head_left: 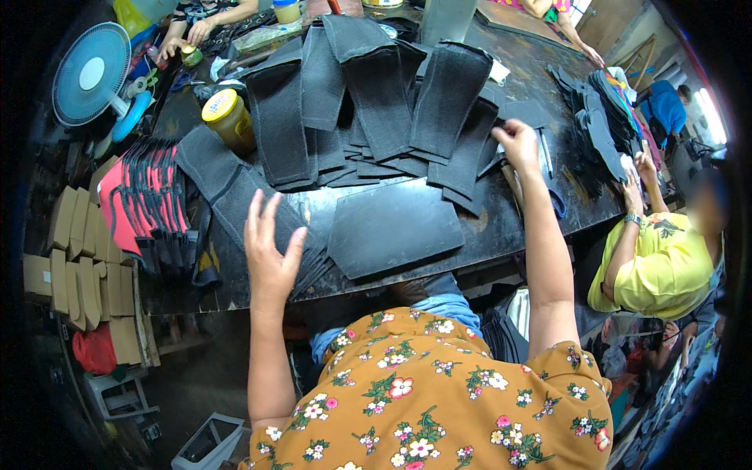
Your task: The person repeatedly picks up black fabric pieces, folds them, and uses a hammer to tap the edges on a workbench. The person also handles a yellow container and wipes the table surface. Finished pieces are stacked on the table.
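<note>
My left hand point(270, 243) is open, its fingers spread above a fanned row of dark fabric pieces point(235, 196). My right hand point(518, 145) is pinched at the right end of the stacks of black textured pieces point(450, 98); what its fingertips hold, if anything, I cannot make out. Between my hands a smooth black board point(395, 227) with angled sides lies near the table's front edge. Blue-handled scissors point(558, 204) and a thin pen-like tool point(546, 153) lie to the right of my right wrist.
A yellow-lidded jar point(229, 121) stands on the dark table point(235, 294) behind the left pieces. Pink-and-black pieces point(141, 196) are stacked at left, below a blue fan point(92, 74). Dark cut pieces point(587, 117) pile up at right, beside a person in yellow point(658, 262). Other people's hands point(188, 35) work across the table.
</note>
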Demonstrator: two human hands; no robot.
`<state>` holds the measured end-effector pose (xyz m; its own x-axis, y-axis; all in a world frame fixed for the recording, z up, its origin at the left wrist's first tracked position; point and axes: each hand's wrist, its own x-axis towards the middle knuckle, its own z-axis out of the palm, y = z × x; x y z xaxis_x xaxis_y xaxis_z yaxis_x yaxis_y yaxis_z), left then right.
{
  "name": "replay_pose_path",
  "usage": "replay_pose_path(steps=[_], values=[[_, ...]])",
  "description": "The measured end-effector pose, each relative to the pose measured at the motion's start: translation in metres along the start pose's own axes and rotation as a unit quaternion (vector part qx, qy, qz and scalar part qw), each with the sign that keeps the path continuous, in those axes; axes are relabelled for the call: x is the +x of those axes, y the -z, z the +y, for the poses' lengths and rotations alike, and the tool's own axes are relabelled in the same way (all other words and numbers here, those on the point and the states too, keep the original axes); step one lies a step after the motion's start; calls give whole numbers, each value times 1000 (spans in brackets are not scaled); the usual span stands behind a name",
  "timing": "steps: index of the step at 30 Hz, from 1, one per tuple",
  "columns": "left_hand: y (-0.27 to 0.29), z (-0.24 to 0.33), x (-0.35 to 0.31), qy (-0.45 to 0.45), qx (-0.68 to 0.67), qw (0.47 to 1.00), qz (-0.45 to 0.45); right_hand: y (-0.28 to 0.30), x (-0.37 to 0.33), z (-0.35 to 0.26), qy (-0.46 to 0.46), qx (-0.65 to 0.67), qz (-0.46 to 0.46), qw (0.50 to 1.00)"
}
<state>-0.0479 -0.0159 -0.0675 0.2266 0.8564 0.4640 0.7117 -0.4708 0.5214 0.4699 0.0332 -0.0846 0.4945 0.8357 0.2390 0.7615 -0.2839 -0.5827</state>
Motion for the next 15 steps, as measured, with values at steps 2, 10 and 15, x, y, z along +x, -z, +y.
replay_pose_path(steps=[2,10,15], values=[[2,13,-5,6,-13,1000,-9,3,6,8,11,204,76,976],[1,38,5,-7,-115,993,-7,46,12,27,-71,579,72,809],[-11,62,9,-50,-147,986,-56,52,12,-1,-26,486,48,872]])
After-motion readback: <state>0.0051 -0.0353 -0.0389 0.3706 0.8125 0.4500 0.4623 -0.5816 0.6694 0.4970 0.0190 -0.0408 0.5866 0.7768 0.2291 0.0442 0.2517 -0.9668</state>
